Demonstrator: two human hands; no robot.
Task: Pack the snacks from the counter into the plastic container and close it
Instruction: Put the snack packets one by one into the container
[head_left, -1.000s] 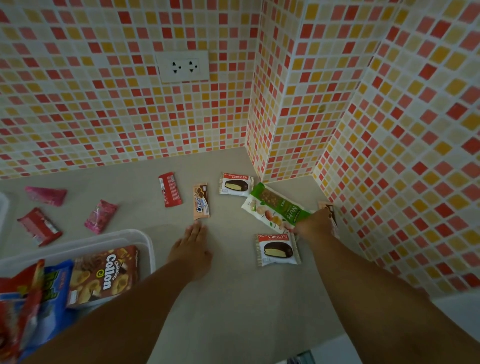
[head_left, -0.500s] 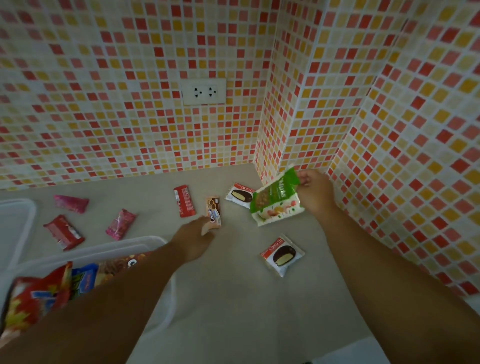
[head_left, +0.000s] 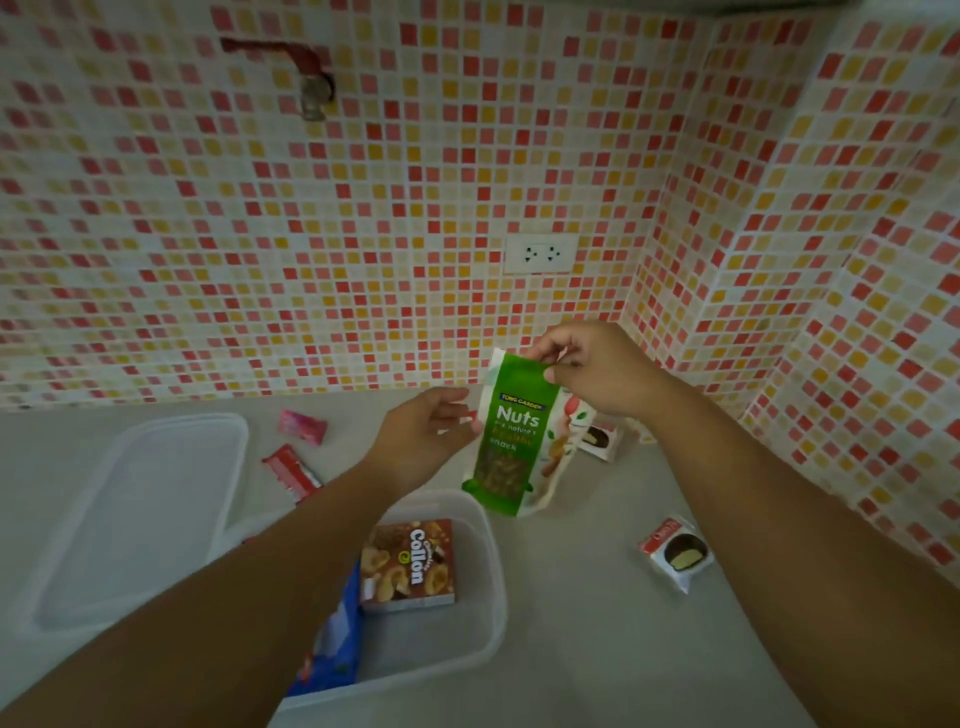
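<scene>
My right hand (head_left: 597, 366) has a pinch grip on the top seam of the green nuts pouch (head_left: 511, 441), thumb in front and fingers behind, so the bag hangs upright just above the bench (head_left: 582, 623). My left hand (head_left: 421, 441) is spread and loose at the pouch's nine o'clock edge, fingertips about touching it, holding nothing.

The plastic container (head_left: 491, 582) sits at six o'clock from the pouch, its far rim just under the bag's bottom corner. To do this well, I judge I should steady the swing with the left, carry the pouch toward me over the rim, and lay it flat in the bare space beside the Collon box (head_left: 410, 564).

There is open room at four o'clock, apart from one choco pie (head_left: 675, 553). The lid (head_left: 150, 514) lies at nine o'clock, well clear, and the tiled wall (head_left: 779, 312) crowds in at two.
</scene>
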